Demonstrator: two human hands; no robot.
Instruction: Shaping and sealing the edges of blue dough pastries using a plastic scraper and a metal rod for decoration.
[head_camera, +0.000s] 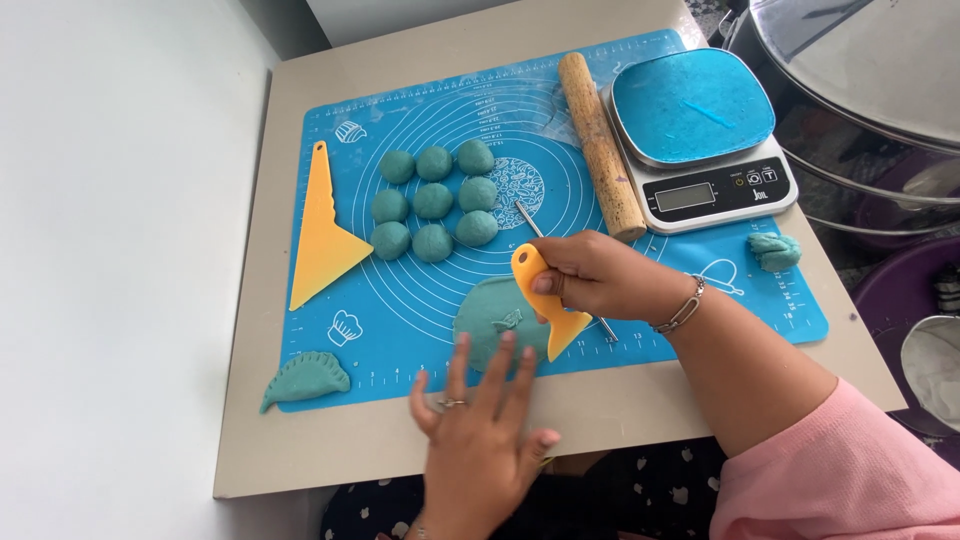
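Note:
My right hand (600, 275) grips a small yellow plastic scraper (547, 300), its blade pressed onto a flattened disc of teal dough (488, 318) on the blue silicone mat (620, 270). My left hand (480, 430) lies flat with fingers spread at the mat's near edge, fingertips touching the dough disc. A thin metal tool (530, 220) lies on the mat, partly hidden under my right hand.
Several teal dough balls (434, 200) sit in rows at mid-mat. A large yellow scraper (322, 232) lies left, a folded dumpling (305, 377) at the near left corner. A wooden rolling pin (600, 145), a kitchen scale (700, 135) and a dough scrap (775, 250) are right.

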